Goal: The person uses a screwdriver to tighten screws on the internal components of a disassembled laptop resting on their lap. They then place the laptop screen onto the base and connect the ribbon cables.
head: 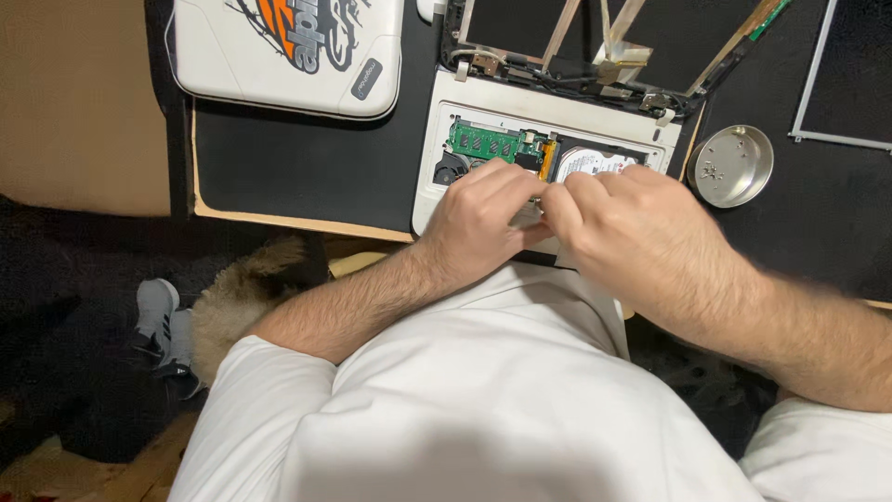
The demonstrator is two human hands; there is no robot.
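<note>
Your white T-shirt (483, 409) fills the bottom of the view, and both forearms run up from it to the opened white laptop base (520, 102) on the black mat (297, 167). Your left hand (478, 218) and your right hand (632, 228) meet over the near edge of that base, fingers curled and fingertips pressed close together around something small and pale; what it is you cannot tell, since the fingers cover it. Just beyond your knuckles sit 2 exposed parts: a green memory module (483, 141) on the left and a hard drive (595, 161) with a white label on the right, an orange strip between them. Past the base lies the stripped screen frame (595, 51) with tan ribbon strips across it. To the right, a round shallow metal dish (734, 165) holds a few tiny screws. At top left rests a white laptop lid (288, 51) bearing a large orange-and-black sticker and a small grey rectangular label. On the floor at left are a grey sneaker (158, 321) and tan fur (237, 297).
</note>
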